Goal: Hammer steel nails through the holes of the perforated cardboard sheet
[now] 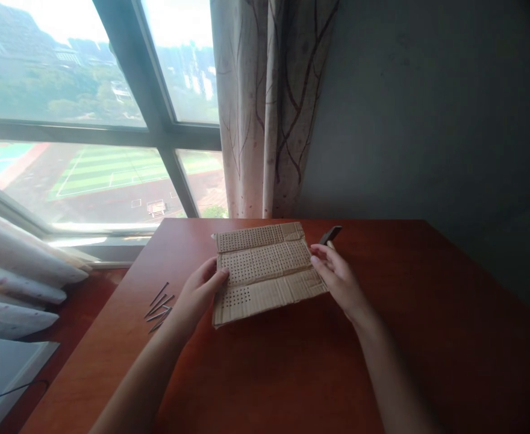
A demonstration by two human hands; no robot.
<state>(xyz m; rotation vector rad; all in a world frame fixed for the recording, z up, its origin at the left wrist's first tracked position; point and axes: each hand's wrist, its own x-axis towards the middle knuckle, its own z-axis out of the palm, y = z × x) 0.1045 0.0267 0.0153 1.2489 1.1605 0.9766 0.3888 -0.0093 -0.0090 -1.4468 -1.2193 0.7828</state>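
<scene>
Daylight from left window; sky blown out; right wall dim, upper corner near black.

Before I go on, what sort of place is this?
Probably an upper-floor room: a reddish table stands near a large window with a patterned curtain beside it, and a sports field lies below outside.

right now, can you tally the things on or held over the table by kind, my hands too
punched cardboard: 1
nails: at least 5, overlapping
dark-headed tool: 1, partly hidden
hands: 2, left hand and right hand
total: at least 9
</scene>
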